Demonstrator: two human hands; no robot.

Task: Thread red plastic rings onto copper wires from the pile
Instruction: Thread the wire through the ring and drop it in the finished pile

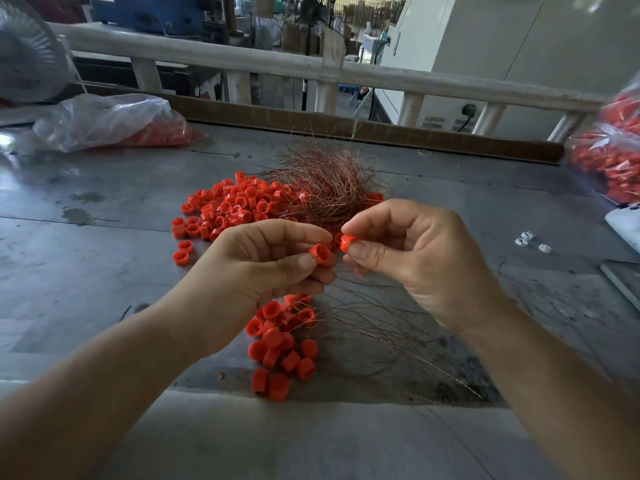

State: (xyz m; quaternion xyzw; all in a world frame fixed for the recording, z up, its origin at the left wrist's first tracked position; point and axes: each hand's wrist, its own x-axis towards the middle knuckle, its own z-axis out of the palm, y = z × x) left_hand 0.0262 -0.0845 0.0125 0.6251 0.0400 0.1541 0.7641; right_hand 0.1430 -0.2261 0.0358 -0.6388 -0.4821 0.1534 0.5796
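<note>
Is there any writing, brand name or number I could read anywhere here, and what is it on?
None can be read.
Red rings: no markings visible.
Plastic bags: no print visible.
White cabinet: marks on its lower panel, too small and blurred to read.

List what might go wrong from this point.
1. The left hand and right hand each pinch a red ring by the fingertips; one may slip and drop.
2. The thin wires under the hands may snag in the copper tangle.
</note>
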